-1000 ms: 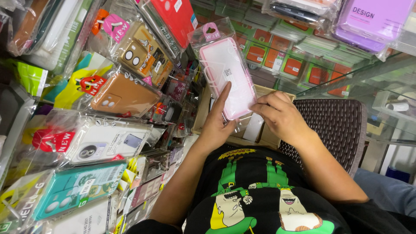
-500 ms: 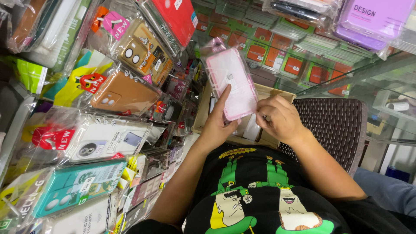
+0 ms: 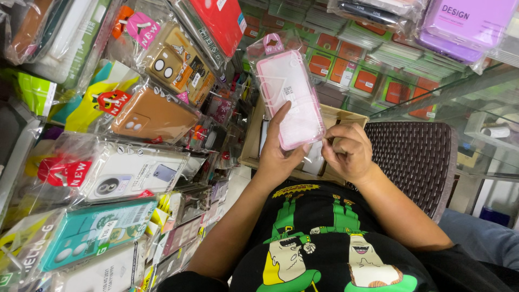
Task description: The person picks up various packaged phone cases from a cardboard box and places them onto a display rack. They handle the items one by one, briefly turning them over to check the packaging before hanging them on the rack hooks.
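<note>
My left hand (image 3: 281, 148) grips a pink-edged clear phone case (image 3: 289, 94) sealed in a transparent bag with a pink hang tab, holding it upright in front of me. My right hand (image 3: 348, 151) is at the bag's lower right corner, fingers curled and pinching the plastic edge there. Below both hands lies an open cardboard box (image 3: 335, 116) with more packets inside, mostly hidden by the hands.
A wall of hanging packaged phone cases fills the left: a brown one (image 3: 154, 113), a white one (image 3: 130, 173), a teal one (image 3: 92, 232). A dark woven chair back (image 3: 413, 157) is at right. Orange and green boxes (image 3: 367, 81) sit behind glass. Purple packets (image 3: 465, 24) hang top right.
The packaged case has tilted and shifted slightly in my left hand. My right hand moved from the case's side down to its lower right corner.
</note>
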